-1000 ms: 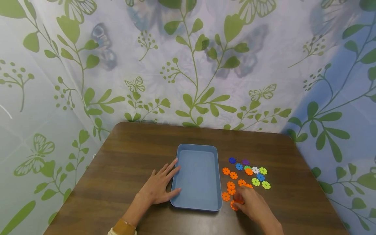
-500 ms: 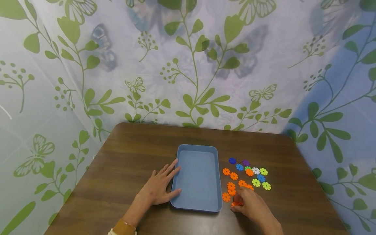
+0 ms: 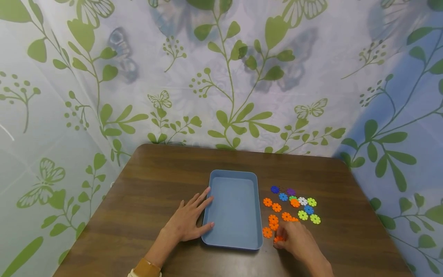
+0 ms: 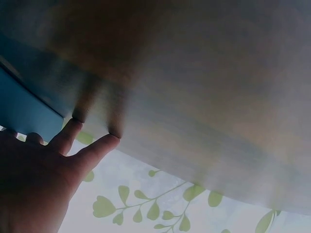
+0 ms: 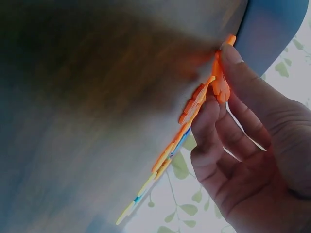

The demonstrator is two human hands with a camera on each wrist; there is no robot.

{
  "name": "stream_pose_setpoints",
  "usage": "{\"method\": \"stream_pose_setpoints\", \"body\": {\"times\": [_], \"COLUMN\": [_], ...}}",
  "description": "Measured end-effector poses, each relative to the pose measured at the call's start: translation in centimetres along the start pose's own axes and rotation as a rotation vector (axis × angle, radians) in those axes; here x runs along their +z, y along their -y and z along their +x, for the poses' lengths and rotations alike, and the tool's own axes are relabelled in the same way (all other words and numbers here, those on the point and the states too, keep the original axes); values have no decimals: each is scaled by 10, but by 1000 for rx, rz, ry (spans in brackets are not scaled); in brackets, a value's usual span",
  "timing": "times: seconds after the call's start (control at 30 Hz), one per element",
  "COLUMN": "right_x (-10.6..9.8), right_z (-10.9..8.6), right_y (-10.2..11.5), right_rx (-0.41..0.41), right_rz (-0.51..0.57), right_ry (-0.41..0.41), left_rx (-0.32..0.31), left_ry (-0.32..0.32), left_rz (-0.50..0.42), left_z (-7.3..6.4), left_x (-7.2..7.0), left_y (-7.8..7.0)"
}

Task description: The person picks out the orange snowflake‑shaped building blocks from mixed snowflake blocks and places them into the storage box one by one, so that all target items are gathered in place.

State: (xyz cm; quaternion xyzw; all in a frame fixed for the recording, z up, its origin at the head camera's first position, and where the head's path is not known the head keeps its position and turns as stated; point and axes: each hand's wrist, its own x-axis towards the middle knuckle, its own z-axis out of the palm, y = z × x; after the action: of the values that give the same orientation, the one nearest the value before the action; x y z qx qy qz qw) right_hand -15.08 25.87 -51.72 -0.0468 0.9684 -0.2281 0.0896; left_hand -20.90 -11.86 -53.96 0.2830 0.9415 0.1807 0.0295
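My left hand lies with fingers spread along the left side of a shallow blue tray, thumb and fingertips over its rim. In the left wrist view its outer fingertips touch the table beside the tray. To the tray's right, my right hand pinches an orange notched plastic disc between thumb and fingers, low at the table. That disc stands tilted; the fingers partly hide it in the head view. More orange discs lie flat just left of and beyond this hand.
Farther back on the brown table lie loose discs: dark blue, purple, white and several lime green ones. Some overlap. A leaf-patterned cloth hangs behind the table.
The orange disc by my right thumb has tipped up from the table into the pinch, and the fingers have closed in on it. My left hand and the tray stay put.
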Motion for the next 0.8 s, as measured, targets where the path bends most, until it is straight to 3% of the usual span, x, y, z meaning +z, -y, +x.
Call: {"method": "stream_pose_setpoints", "body": {"times": [0.23,0.5,0.8], "right_x": [-2,-9,-25], "right_z": [-1,-4,1], "right_y": [-3,-7,2], "right_rx": [-30,-186,-295], "right_rz": [45,160,141], "right_ry": [-3,21,-44], "left_rx": [-5,-12,-15], "left_ry": [-2,22,22], "left_rz": [1,-2,0], "left_z": [0,2,2], "left_x": [0,-1,-1], "left_y": [-1,-1,0]}}
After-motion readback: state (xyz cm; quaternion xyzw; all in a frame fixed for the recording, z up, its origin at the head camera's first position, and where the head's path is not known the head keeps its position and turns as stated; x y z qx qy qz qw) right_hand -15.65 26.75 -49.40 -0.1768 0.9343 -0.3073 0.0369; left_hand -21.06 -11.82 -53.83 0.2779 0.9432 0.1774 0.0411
